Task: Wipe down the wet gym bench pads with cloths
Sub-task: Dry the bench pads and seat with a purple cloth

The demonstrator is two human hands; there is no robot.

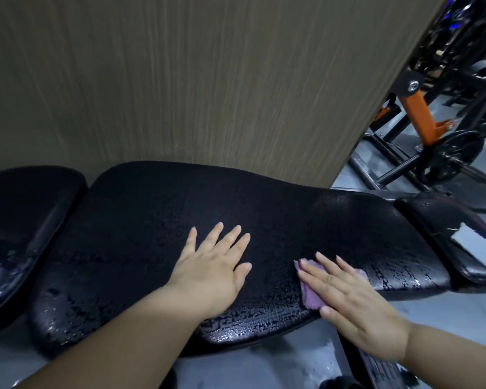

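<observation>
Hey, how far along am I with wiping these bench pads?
Roughly midway. Done: the far middle of the long pad looks duller, with few beads. In hand: your right hand presses the purple cloth flat on that pad while the left hand rests bare beside it. Left: water beads along its near edge and right end, plus the left pad and the small right pad.

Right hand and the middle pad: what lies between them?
Head view: a purple cloth lies flat under the right hand, on the wet middle pad.
</observation>
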